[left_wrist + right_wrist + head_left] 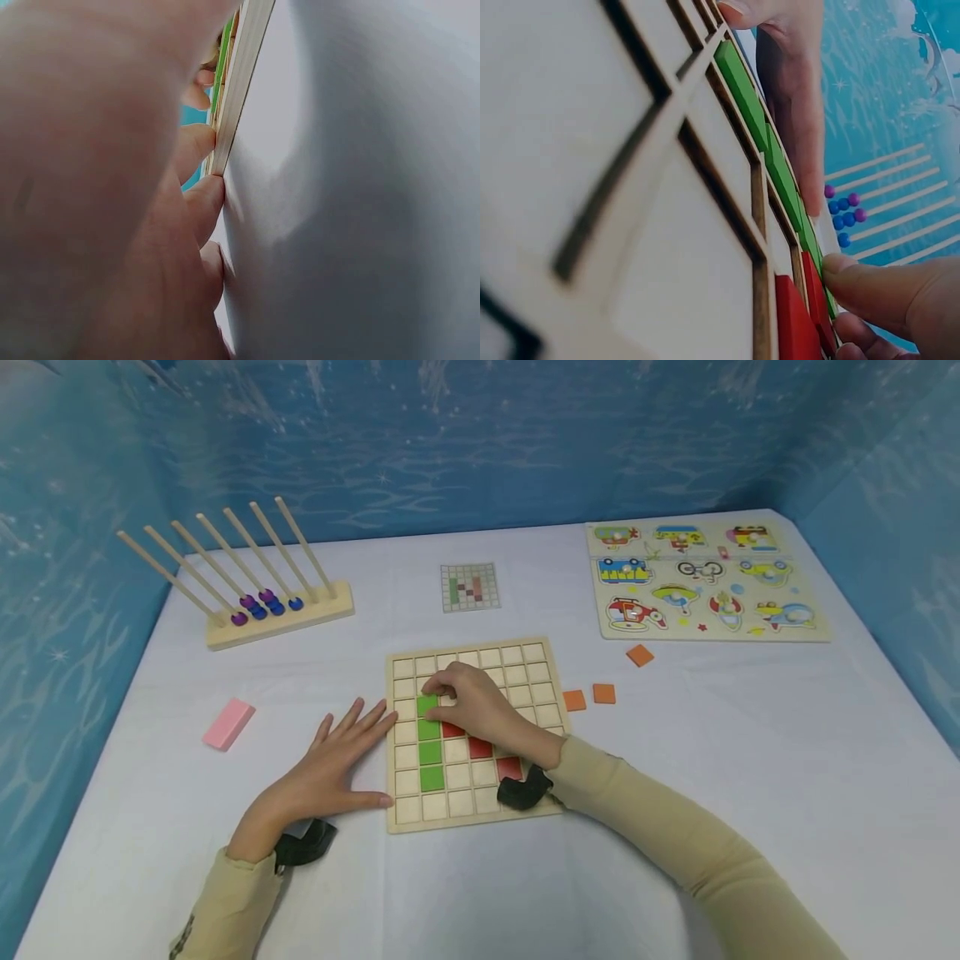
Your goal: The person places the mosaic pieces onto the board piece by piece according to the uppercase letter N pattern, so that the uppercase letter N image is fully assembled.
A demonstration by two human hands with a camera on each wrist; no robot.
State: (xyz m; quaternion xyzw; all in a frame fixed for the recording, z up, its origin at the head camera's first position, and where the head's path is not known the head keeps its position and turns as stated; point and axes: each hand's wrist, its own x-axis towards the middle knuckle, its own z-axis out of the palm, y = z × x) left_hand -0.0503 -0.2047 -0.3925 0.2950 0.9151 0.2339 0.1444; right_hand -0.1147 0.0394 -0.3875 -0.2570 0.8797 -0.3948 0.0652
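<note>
A square wooden grid board (471,822) lies on the table, with a column of green square tiles (431,752) and several red tiles (481,747) set in its cells. My right hand (480,703) reaches over the board and pinches the top green tile (427,705) between thumb and fingertips; in the right wrist view its thumb (855,279) lies against the green row. Fingers spread and straight, my left hand (322,781) rests on the table, its fingertips and thumb touching the board's left edge. The left wrist view shows those fingers (204,206) against the board's side.
Loose orange tiles (603,693) lie right of the board, and a pattern card (470,597) lies behind it. A beaded peg stand (337,602) is at back left, a pink block (228,724) at left, a vehicle puzzle board (697,578) at back right.
</note>
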